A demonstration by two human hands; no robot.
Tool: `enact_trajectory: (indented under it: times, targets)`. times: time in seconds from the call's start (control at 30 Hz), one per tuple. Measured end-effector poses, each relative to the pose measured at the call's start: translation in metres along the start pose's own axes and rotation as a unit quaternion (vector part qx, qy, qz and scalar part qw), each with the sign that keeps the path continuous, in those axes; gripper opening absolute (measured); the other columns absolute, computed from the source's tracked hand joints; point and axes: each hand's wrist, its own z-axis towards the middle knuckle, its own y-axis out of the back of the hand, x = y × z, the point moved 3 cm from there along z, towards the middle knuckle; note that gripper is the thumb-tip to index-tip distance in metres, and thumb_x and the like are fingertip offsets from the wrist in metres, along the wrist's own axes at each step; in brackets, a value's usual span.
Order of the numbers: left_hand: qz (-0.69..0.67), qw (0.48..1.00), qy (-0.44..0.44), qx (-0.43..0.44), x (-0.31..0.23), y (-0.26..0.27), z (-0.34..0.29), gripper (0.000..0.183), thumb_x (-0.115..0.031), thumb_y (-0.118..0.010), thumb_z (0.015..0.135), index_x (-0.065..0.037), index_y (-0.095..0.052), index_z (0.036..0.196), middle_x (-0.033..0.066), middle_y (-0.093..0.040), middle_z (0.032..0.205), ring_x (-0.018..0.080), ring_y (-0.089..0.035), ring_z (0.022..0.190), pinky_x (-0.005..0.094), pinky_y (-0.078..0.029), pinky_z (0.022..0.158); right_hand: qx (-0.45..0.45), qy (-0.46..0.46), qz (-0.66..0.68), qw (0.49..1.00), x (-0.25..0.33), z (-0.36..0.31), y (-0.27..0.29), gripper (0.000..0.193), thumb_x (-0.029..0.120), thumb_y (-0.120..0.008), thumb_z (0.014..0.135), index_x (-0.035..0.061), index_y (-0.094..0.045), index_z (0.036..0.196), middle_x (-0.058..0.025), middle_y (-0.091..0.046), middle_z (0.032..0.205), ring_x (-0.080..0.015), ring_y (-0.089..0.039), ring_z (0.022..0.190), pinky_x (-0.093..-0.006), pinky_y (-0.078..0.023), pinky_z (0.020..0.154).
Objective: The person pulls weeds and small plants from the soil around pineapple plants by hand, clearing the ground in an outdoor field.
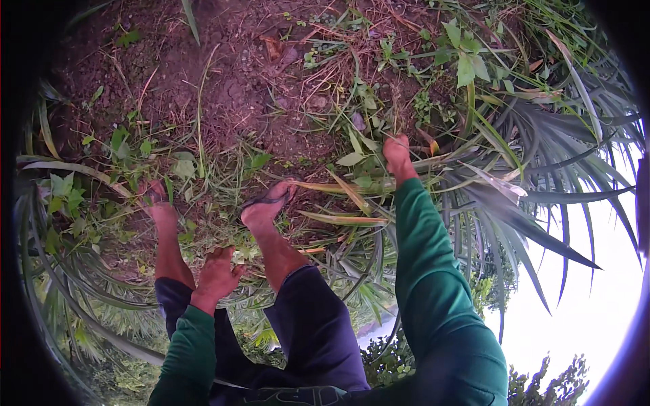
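Observation:
My right arm is stretched forward, and my right hand (397,152) is closed low among the weeds (398,108) near the long-leaved plant on the right. Thin stems rise from just beyond its knuckles; the fingertips are hidden. My left hand (217,274) hangs in front of my left knee, its thumb apart from loosely bent fingers and nothing visible in it. Beneath it lie green grass and narrow leaves.
Spiky plants with long blades (535,183) crowd the right side, and more arching leaves (61,271) stand at the left. Brown soil (237,81) with scattered dry stalks stretches ahead. My sandalled foot (264,203) stands among cut-looking grass. A leafy weed (466,57) grows at upper right.

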Motion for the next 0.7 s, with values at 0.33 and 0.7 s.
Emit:
enact_trajectory:
  times: [0.33,0.7]
  targets:
    - [0.014,0.998,-0.053,0.018,-0.013,-0.027,0.038,0.048,-0.029,-0.065,0.085,-0.003,-0.054,0.124,0.0231,-0.061,0.113,0.0395,-0.059,0.104,0.0466,-0.047,0.090,0.053,0.050,-0.067,0.995,0.001,-0.012,-0.083,0.029,0.026,-0.065,0.082,0.0003,-0.062,0.095,-0.0208,-0.068,0.089,-0.0345,-0.067,0.088,-0.0429,-0.052,0.075]
    - [-0.031,0.998,-0.022,0.053,0.009,-0.026,0.027,0.052,-0.033,-0.067,0.085,-0.003,-0.054,0.124,0.0202,-0.060,0.119,0.0340,-0.060,0.108,0.0410,-0.046,0.095,0.152,0.291,0.087,0.941,0.215,-0.112,0.045,0.067,0.026,-0.069,0.081,0.0097,-0.041,0.140,-0.0265,-0.034,0.144,-0.0433,-0.041,0.126,-0.0542,-0.040,0.098]
